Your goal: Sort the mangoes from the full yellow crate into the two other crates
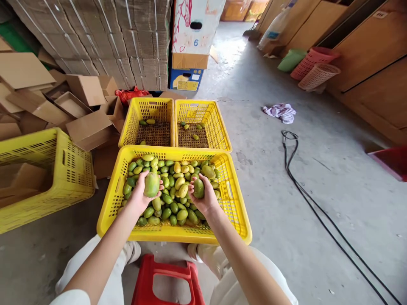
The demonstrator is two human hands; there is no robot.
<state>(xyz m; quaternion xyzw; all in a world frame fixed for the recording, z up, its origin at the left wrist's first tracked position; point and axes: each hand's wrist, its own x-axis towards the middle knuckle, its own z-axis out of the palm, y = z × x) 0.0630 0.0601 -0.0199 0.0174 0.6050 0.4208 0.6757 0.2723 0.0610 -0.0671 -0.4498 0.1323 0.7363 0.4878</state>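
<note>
While the left hand (140, 194) grips a larger green fruit (151, 184), the right hand (207, 195) grips a darker fruit (199, 188)

Fingers curl round each, at nine and three o'clock over a heap of smaller green and yellow fruit (174, 207) in a yellow basket (238, 203). Just beyond stand one crate (127, 127) at eleven and another crate (221, 131) at one, a few fruit inside each. A red stool (171, 267) is at six; a crumpled cloth (280, 113) lies well apart at two.

Blue numeral "6" (195, 42) on the white carton (187, 37), below its hand hole (196, 26); red print (211, 7) near the top edge illegible. Blue carton (175, 79) lower in that stack: yellow label (187, 85) and white patch (195, 77), print too small to read. White tag (380, 14) on brown panel (372, 40), upper right, likewise unreadable.
</note>
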